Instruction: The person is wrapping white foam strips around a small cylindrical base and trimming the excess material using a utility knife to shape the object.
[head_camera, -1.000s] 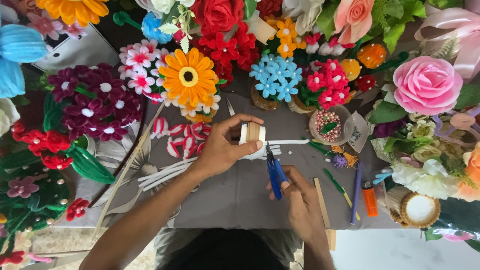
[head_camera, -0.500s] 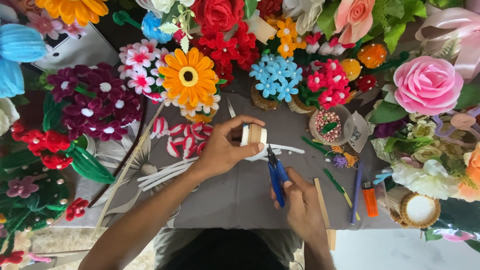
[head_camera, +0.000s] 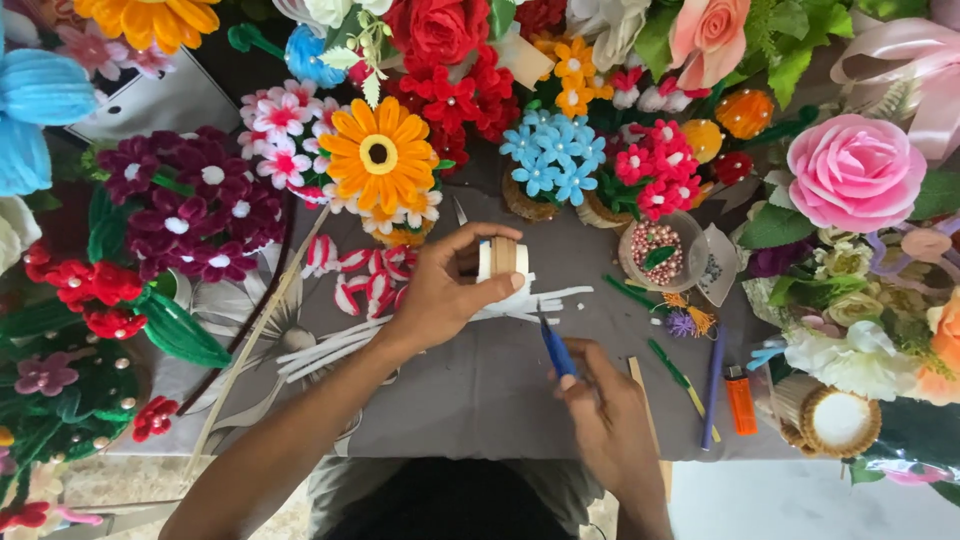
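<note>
Craft table buried in pipe-cleaner flowers, both hands busy.

Left hand (head_camera: 440, 295) has its fingers clamped round a small wood-and-white spool (head_camera: 502, 262), held just below the orange daisy (head_camera: 380, 153), probably to keep it steady. Right hand (head_camera: 605, 420), lower right of that daisy, has its fingers closed on blue-handled pliers (head_camera: 556, 350), tips aimed toward the spool, so it looks lined up for a snip.
</note>
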